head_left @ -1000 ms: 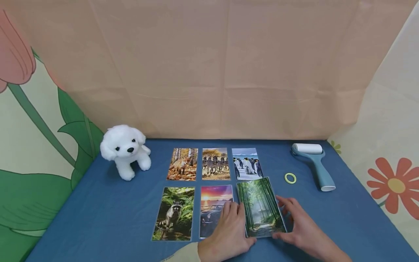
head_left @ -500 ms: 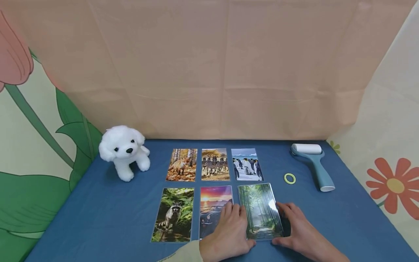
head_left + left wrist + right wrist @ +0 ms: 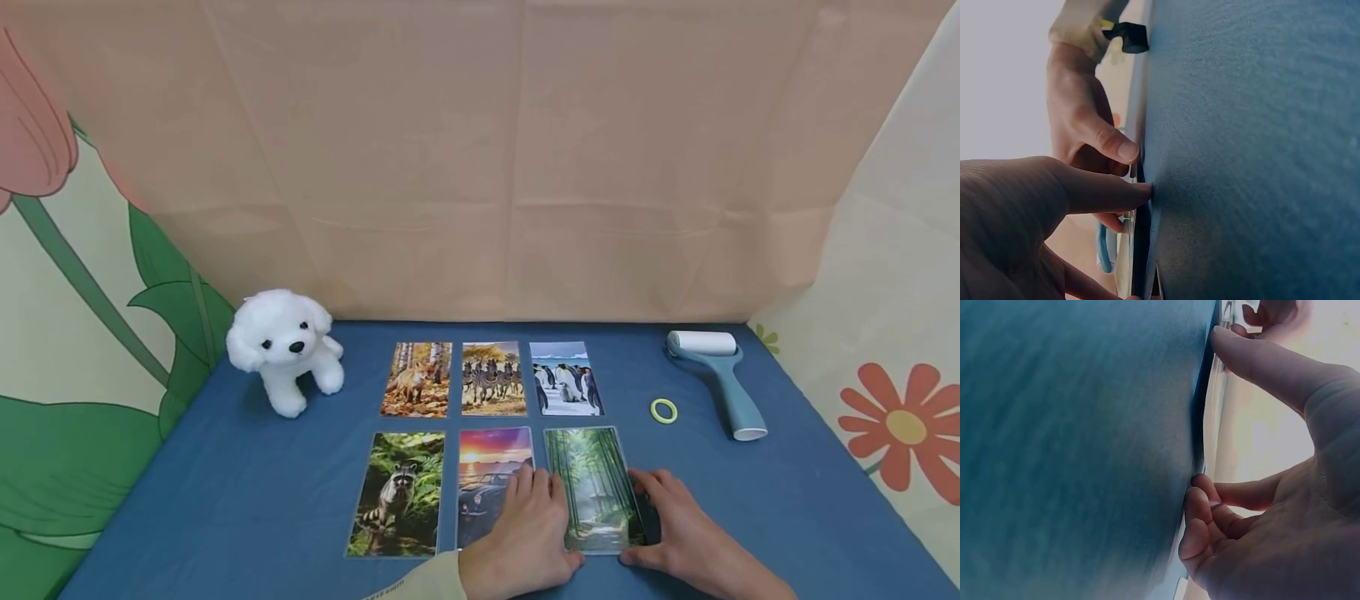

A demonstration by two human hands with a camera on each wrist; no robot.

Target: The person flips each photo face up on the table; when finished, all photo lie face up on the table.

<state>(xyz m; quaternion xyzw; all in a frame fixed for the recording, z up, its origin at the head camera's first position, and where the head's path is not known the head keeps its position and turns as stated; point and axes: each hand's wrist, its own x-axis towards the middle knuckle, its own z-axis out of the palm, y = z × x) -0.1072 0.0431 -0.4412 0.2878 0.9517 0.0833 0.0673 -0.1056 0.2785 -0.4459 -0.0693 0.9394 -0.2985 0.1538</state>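
Observation:
In the head view a picture card of a misty bamboo forest [image 3: 588, 479] lies at the near right end of two rows. My left hand [image 3: 525, 533] holds its left edge, thumb at the near left corner, and partly covers a sunset-and-car card [image 3: 487, 467]. From the other side my right hand [image 3: 686, 537] grips the right edge, its thumb at the near right corner. The left wrist view shows my left thumb [image 3: 1110, 190] low against the card's edge. In the right wrist view my right thumb [image 3: 1260, 359] and curled fingertips [image 3: 1196, 537] meet the card's edge.
A raccoon card [image 3: 397, 500] lies at the near left. Behind are fox [image 3: 416, 379], zebra [image 3: 491, 379] and penguin [image 3: 566, 379] cards. A white plush dog [image 3: 285, 350] stands left; a yellow-green ring [image 3: 663, 411] and a lint roller [image 3: 723, 379] lie right, on blue cloth [image 3: 225, 500].
The forest card, tilted and overlapping the penguin card's near edge at first, has come down and toward me into line with the near row. Both hands have stayed at its sides.

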